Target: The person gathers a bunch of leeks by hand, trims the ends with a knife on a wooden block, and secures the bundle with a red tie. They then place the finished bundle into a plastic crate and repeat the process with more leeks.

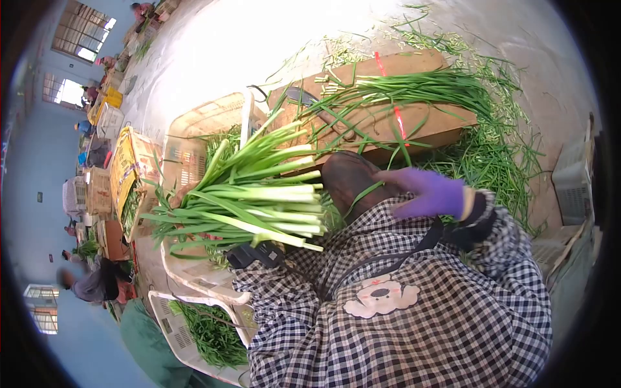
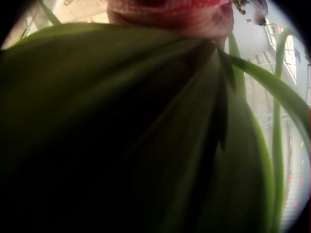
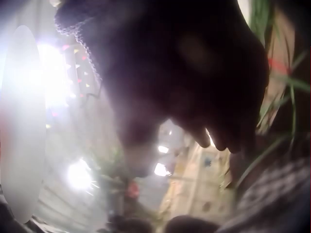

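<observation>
My left hand (image 1: 183, 194) grips a bunch of long green stalks with pale stem ends (image 1: 272, 200), held sideways in front of my left side. The leaves hide most of that hand; in the left wrist view its fingers (image 2: 172, 19) show above broad leaves (image 2: 146, 111). My right hand (image 1: 428, 193), in a purple glove, is over my lap. Its thumb stands apart from the loosely extended fingers and it holds nothing. Ahead of it, thinner green stalks (image 1: 427, 87) lie across a brown board (image 1: 420, 116), over a red strip (image 1: 400, 123).
A knife with a dark blade (image 1: 301, 96) lies on the board. A white plastic crate (image 1: 184, 145) stands to the left, a second crate (image 1: 169, 323) with greens nearer me. Cut scraps (image 1: 495, 149) cover the floor at right. Other people (image 1: 97, 281) sit along the far wall.
</observation>
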A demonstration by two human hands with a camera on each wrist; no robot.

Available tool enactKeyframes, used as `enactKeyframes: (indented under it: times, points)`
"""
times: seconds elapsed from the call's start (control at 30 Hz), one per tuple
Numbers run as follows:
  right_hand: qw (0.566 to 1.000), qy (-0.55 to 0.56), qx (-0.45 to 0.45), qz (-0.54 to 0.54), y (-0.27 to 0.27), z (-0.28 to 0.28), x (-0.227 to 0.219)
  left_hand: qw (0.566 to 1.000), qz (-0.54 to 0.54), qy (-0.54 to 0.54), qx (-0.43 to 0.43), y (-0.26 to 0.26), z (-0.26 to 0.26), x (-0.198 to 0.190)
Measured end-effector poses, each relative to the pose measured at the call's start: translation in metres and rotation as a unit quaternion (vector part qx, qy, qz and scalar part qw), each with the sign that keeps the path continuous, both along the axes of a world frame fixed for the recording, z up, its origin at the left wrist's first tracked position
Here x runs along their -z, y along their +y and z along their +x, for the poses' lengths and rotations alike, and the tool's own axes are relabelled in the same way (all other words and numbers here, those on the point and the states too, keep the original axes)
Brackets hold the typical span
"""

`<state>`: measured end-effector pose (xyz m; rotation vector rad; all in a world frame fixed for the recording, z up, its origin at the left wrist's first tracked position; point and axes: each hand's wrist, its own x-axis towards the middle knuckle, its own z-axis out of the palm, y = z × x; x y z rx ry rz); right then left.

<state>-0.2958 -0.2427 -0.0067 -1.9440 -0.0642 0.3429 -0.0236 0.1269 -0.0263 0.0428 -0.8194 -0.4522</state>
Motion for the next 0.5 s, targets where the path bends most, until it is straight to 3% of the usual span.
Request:
enactKeyframes:
  times: [0.1,0.17,0.2,0.23,0.27,0.33,0.37,0.4,0.43,0.47,0.5]
  points:
    - [0.969,-0.064,-0.085,0.222,0.068,0.043,-0.007,0.999,0.035,0.009,-0.024,0.002,-0.008,-0.007]
    - [0.972,-0.036,-0.197,0.119,0.093,0.070,-0.015,0.999,0.013,0.007,-0.043,-0.002,-0.013,-0.014]
    - [0.914,-0.340,-0.085,0.205,0.116,0.074,0.020,0.999,-0.034,0.004,-0.041,-0.006,-0.015,-0.017]
    - [0.912,-0.342,-0.086,0.208,0.113,0.072,0.012,0.996,-0.081,0.000,-0.037,-0.013,-0.019,-0.022]
    - [0.954,-0.187,-0.118,0.201,0.101,0.067,0.001,0.994,-0.071,0.029,-0.076,-0.012,-0.031,-0.029]
    - [0.953,-0.027,-0.128,0.275,0.073,0.047,-0.021,0.990,-0.064,0.058,-0.116,0.002,-0.031,-0.031]
    - [0.959,-0.079,-0.094,0.254,0.060,0.037,0.004,0.995,-0.092,0.003,0.030,0.021,-0.013,-0.027]
    - [0.955,0.025,-0.035,0.293,0.043,0.032,0.016,0.989,-0.109,-0.023,0.100,0.028,-0.009,-0.024]
    - [0.947,0.059,0.000,0.316,0.030,0.030,0.026,0.977,-0.119,-0.047,0.170,0.034,-0.005,-0.021]
    - [0.888,0.108,0.025,0.447,0.035,0.034,0.027,0.985,-0.125,-0.062,0.102,0.032,-0.002,-0.022]
    - [0.851,0.129,0.042,0.508,0.041,0.038,0.025,0.987,-0.132,-0.078,0.036,0.028,0.001,-0.022]
